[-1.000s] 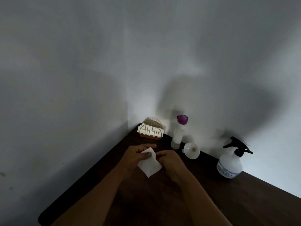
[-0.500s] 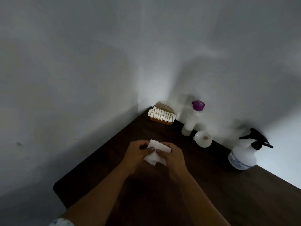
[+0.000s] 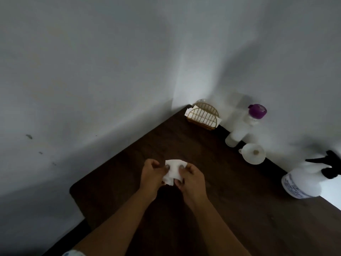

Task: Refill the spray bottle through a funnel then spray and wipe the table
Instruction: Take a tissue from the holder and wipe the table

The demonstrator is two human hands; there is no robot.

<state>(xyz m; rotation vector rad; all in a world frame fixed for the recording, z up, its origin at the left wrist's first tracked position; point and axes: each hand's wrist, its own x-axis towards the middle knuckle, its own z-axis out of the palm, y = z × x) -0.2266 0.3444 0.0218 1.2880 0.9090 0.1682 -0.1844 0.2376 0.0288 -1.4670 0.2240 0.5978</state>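
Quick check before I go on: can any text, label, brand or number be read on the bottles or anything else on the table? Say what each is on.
Nothing can be quoted.
Spray bottle: the label low on its body carries dark print, too blurred to read.
Bottle with the purple cap: no print shows.
Funnel, napkin holder, tissue: no text.

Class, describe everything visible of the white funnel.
The funnel is white, seemingly plastic, with a round bowl, a brownish hole at its centre and a small tab on its rim. It rests mouth up on the table, between the purple-capped bottle and the spray bottle. Only the table seems to touch it.
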